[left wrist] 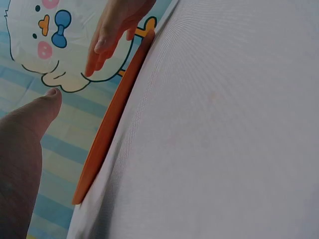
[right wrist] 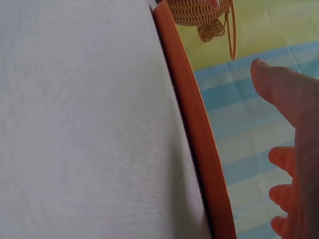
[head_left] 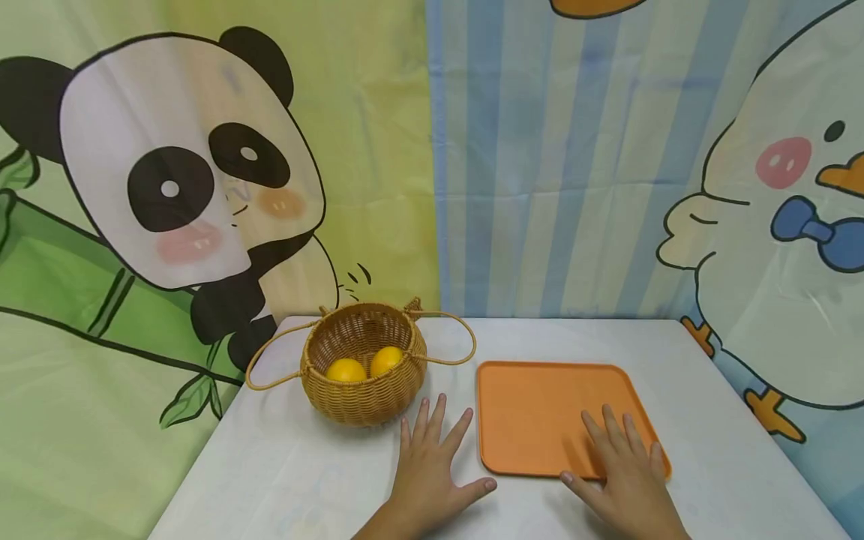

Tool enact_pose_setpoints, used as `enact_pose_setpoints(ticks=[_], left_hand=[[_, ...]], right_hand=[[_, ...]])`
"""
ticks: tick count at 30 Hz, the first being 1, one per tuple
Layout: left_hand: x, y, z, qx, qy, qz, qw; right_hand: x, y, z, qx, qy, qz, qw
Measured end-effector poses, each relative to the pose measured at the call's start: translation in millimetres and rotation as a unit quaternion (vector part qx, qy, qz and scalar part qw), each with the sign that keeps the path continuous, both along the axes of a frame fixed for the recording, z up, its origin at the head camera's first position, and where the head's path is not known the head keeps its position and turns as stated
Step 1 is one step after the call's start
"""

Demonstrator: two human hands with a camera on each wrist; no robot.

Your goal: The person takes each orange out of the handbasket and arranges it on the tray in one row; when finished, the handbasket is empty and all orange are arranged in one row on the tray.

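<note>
My left hand (head_left: 430,472) is spread with straight fingers over the white table, between the wicker basket and the tray. It holds nothing. My right hand (head_left: 622,476), also spread and holding nothing, hovers over the near right corner of the orange tray (head_left: 540,412). The wicker basket (head_left: 361,397) stands upright at the back left with two looped handles out to its sides. Inside it lie two yellow-orange round fruits, one at the left (head_left: 346,370) and one at the right (head_left: 386,360). In the right wrist view, the thumb (right wrist: 284,89) is apart from the tray's edge (right wrist: 192,114).
A white cloth covers the table (head_left: 304,487), whose back edge meets a printed curtain. On the curtain are a panda (head_left: 162,112) at the left and a white bird (head_left: 776,315) at the right.
</note>
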State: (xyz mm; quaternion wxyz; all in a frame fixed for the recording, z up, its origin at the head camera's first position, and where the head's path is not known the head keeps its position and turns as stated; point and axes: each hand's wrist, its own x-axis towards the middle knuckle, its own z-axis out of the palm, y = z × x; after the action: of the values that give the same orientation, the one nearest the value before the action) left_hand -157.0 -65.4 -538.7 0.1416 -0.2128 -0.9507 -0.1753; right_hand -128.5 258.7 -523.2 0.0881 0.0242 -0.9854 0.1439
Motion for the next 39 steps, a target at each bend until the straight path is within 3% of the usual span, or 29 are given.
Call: enact_pose_setpoints(ticks=[12,26,33,39], left_hand=[[0.7,0.3,2.6,0.005,-0.013,-0.008,0.9999],[0.9,-3.8,16.3,0.017,0.006,-0.035,0.9992],[-4.6,-9.2,25.7,0.032,0.016,-0.036,0.9987],[-7.2,-13.4,30.1,0.027,0.005,-0.033,0.9991]], right_hand=[[-0.5,10,0.3,-0.018,-0.002,0.004,0.9998],[-1.6,46,-9.8,-0.053,-0.044,-0.008,0.9976],[-0.8,56,-17.5,-0.037,-0.030,0.001,0.9988],[-0.4,60,-18.0,-0.036,-0.058,-0.016,0.9975]])
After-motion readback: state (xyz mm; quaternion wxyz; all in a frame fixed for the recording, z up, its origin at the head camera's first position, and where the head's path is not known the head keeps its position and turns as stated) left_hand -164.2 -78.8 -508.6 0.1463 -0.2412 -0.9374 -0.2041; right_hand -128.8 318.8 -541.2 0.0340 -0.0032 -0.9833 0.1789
